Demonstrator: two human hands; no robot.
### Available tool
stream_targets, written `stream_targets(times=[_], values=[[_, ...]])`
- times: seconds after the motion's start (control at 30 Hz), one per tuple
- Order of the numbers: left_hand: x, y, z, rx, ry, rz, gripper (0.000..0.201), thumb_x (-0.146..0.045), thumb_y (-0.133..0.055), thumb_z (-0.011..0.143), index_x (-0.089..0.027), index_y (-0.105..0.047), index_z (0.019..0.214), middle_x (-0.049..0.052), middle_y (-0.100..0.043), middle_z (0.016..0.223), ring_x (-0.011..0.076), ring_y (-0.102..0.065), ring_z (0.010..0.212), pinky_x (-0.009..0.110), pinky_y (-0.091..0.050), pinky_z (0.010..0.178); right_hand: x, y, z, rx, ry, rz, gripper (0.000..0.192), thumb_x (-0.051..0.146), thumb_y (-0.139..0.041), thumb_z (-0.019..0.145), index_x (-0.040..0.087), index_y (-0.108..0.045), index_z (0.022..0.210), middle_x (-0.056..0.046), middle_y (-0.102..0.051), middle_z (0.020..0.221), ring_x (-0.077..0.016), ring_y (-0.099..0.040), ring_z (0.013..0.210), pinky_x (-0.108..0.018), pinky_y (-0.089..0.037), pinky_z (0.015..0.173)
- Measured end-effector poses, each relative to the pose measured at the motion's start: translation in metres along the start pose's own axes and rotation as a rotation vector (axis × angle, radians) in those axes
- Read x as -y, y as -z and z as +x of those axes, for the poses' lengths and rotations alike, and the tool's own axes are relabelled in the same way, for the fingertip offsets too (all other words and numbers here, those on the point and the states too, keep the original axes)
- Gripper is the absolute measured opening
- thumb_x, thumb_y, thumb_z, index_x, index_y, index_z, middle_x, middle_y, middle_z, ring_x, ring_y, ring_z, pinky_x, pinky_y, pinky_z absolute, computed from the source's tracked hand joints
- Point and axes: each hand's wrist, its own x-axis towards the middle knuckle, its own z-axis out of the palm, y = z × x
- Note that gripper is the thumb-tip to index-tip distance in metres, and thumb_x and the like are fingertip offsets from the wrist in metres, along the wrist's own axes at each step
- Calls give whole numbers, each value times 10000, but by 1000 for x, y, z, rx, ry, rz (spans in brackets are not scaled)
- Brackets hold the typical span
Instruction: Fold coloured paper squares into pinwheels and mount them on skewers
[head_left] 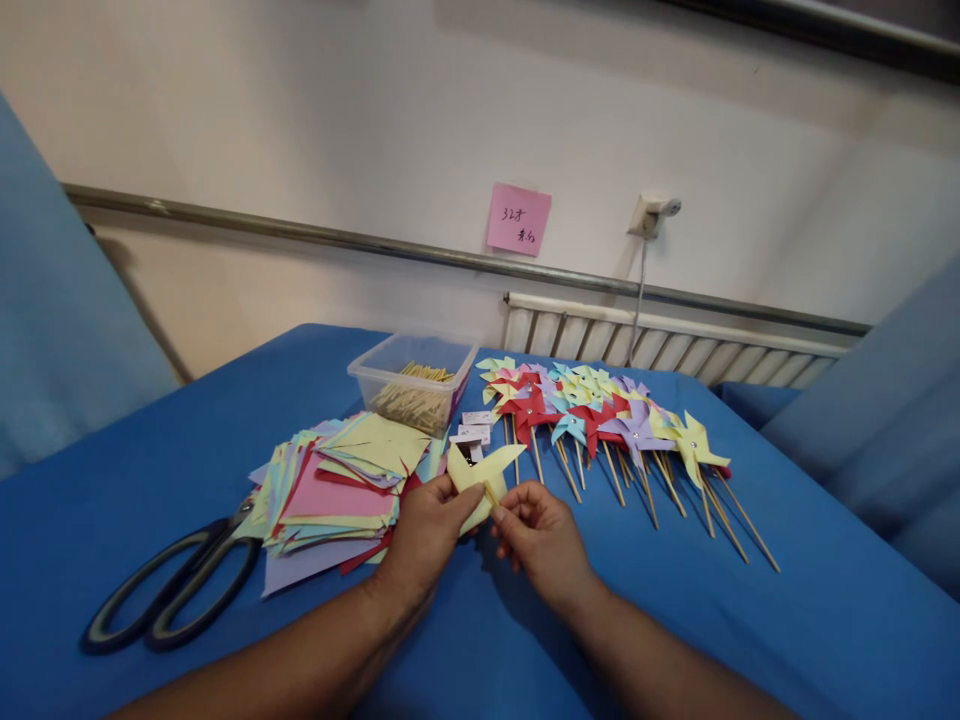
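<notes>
Just in front of the paper stack (337, 490), over the blue surface (787, 620), both hands meet on a pale yellow pinwheel (480, 472). The left hand (424, 530) pinches the folded paper from its left side, grip clenched on the lower vane. The right hand (540, 535) comes in from the right, fingertips closed on what looks like a thin stick at the pinwheel's middle; whether it is a stick or a pin I cannot tell. The pinwheel lies slightly tilted, its longest vane pointing up and right, away from the stack. Both hands are about equally near.

Behind the stack stands a clear plastic tub (411, 385) holding a heap of wooden sticks (414, 398). Right of the stack, finished pinwheels (600, 410) lie in a row, their sticks pointing toward the person. Left of the stack lie black scissors (176, 585), blades toward it.
</notes>
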Motion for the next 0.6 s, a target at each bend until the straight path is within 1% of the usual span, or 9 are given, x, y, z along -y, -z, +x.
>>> stream_targets(times=[0.17,0.33,0.6], values=[[-1,0,0,-9,-9,7,313,-421,-655,634,-114,-628,689,-9,-586,475,120,-490,423,227,-336,435,0,1,0,14,0,-23,379,477,-708,634,171,-504,724,47,-571,518,-54,-465,361,-133,-285,311],[-2,-1,-1,-22,-2,15,314,-418,-683,603,-118,-636,681,-15,-583,464,124,-493,416,231,-340,439,0,1,0,12,-7,-29,363,461,-709,638,173,-501,715,46,-571,521,-54,-462,363,-135,-284,313],[-3,0,-2,-12,-21,19,314,-414,-655,632,-108,-652,702,-4,-601,493,122,-496,444,226,-346,449,-2,2,3,34,-25,7,381,465,-722,619,172,-493,702,43,-581,508,-56,-466,348,-136,-289,306]])
